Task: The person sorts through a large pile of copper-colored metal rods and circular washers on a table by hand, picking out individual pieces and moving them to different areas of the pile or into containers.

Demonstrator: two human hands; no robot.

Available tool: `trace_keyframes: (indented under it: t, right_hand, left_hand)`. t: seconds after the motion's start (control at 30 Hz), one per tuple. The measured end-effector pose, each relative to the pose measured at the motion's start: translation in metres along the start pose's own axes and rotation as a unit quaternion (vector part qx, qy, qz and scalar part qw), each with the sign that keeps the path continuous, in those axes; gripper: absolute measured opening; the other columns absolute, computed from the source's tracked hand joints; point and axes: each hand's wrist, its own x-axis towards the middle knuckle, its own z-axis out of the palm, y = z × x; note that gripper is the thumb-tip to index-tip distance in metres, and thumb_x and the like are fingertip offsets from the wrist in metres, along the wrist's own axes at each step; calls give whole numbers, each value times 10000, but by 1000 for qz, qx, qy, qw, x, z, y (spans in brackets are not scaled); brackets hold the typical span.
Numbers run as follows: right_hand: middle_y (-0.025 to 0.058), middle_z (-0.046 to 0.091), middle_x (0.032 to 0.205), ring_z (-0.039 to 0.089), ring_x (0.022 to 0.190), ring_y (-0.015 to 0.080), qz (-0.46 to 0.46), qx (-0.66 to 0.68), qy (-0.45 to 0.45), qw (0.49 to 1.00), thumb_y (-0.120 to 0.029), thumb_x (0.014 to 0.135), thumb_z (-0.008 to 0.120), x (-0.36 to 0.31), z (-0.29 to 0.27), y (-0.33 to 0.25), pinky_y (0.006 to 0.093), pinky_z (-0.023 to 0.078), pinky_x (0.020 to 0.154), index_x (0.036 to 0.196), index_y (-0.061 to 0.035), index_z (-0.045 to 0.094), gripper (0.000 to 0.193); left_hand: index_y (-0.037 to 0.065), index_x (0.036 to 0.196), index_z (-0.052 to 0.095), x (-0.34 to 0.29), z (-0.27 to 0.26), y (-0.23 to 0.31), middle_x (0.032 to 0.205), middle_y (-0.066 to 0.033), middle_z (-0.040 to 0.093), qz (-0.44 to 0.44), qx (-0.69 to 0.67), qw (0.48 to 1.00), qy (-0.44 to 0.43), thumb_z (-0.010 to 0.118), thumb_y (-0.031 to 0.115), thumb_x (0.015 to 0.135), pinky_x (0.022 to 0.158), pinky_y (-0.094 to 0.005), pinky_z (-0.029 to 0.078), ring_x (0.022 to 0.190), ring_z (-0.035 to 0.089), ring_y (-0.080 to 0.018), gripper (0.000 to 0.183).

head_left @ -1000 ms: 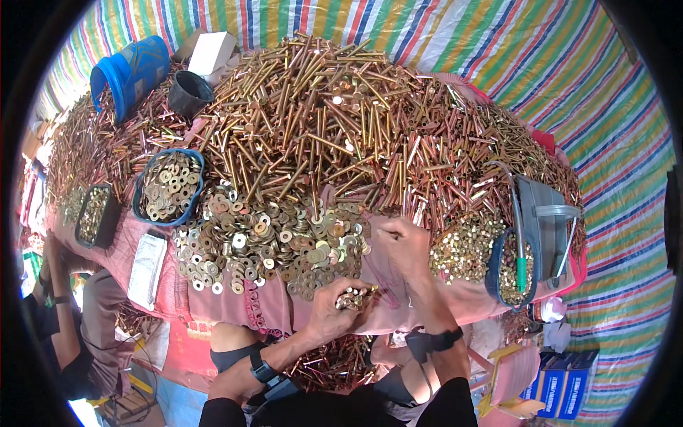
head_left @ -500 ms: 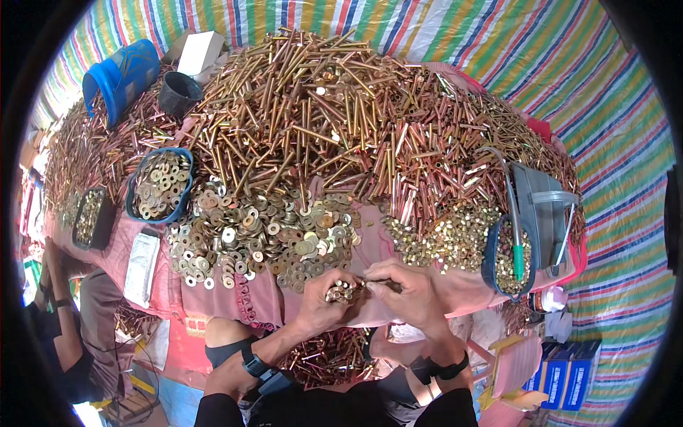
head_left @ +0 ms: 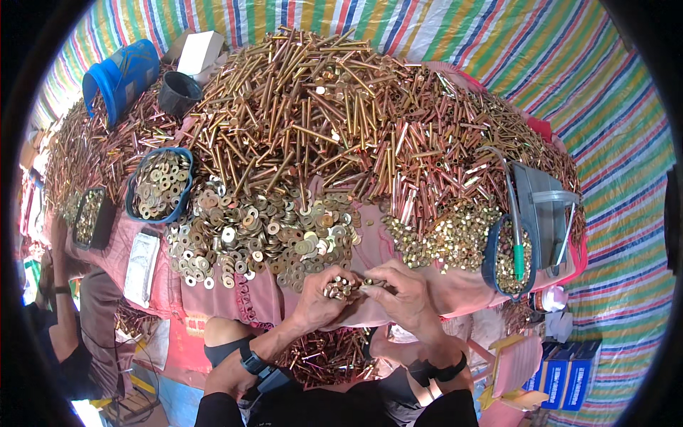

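Note:
My left hand (head_left: pixel 324 295) is closed round a bunch of brass-coloured bolts (head_left: pixel 339 288), their ends showing between thumb and fingers. Right beside it, my right hand (head_left: pixel 402 293) pinches small brass-coloured metal pieces (head_left: pixel 377 283) at the ends of the bunch; their exact kind is too small to tell. Both hands are over the near edge of the pink cloth (head_left: pixel 370 242). Just beyond my left hand lies a spread of flat washers (head_left: pixel 249 231). A heap of small nuts (head_left: pixel 448 238) lies beyond my right hand.
A large mound of long bolts and tubes (head_left: pixel 306 107) fills the far side. Blue-rimmed baskets hold washers (head_left: pixel 162 186) and nuts (head_left: pixel 509 260). A blue bucket (head_left: pixel 121 78) lies tipped at far left. Another person's arm (head_left: pixel 62 285) reaches in at left, near a dark tray (head_left: pixel 92 217).
My right fingers have shifted slightly, and brass-coloured pieces now show between them. My left hand has turned a little with its bunch. At left, the other person's hand has moved up toward the dark tray.

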Motion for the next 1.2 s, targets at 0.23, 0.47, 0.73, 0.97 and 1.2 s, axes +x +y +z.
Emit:
trace_keyframes:
  t: [0.23, 0.47, 0.73, 0.97, 1.2]
  right_hand:
    - [79, 683, 854, 643, 739, 122, 171, 35, -22, 984, -193, 822, 907, -7, 6, -2, 304, 532, 662, 928, -15, 649, 331]
    - [53, 656, 835, 611, 729, 102, 184, 70, -28, 980, -209, 797, 933, -6, 1, -8, 295, 521, 648, 1016, -21, 699, 372]
    - [56, 655, 842, 630, 724, 128, -5, -15, 25, 1000, -136, 799, 917, -9, 9, 8, 288, 506, 632, 984, -33, 716, 293]
    - [11, 653, 774, 614, 688, 74, 133, 45, -9, 990, -190, 728, 978, -11, 7, 3, 271, 488, 589, 933, -21, 672, 405]
    - [72, 688, 895, 655, 711, 127, -33, -19, 17, 999, -136, 789, 930, -6, 6, 7, 279, 513, 619, 995, -37, 693, 330]
  left_hand:
    - [-6, 1017, 661, 1, -2, 1, 1043, -118, 753, -5, 36, 999, -21, 681, -46, 863, 799, -303, 562, 924, 686, -133, 161]
    - [4, 1010, 666, 2, -1, 0, 1014, -108, 753, 9, 51, 999, -3, 705, -37, 848, 782, -301, 553, 875, 671, -125, 172]
    - [10, 1008, 669, 1, -1, 4, 980, -92, 747, -20, 54, 998, -14, 717, -49, 840, 813, -302, 554, 904, 684, -126, 185]
    - [5, 1030, 661, 2, -3, 0, 1008, -108, 757, 7, 84, 996, -15, 739, -44, 832, 851, -332, 560, 935, 695, -148, 218]
    - [11, 1007, 652, 2, -4, 6, 1056, -124, 768, -23, 86, 996, -23, 744, -69, 819, 839, -325, 562, 955, 706, -161, 224]
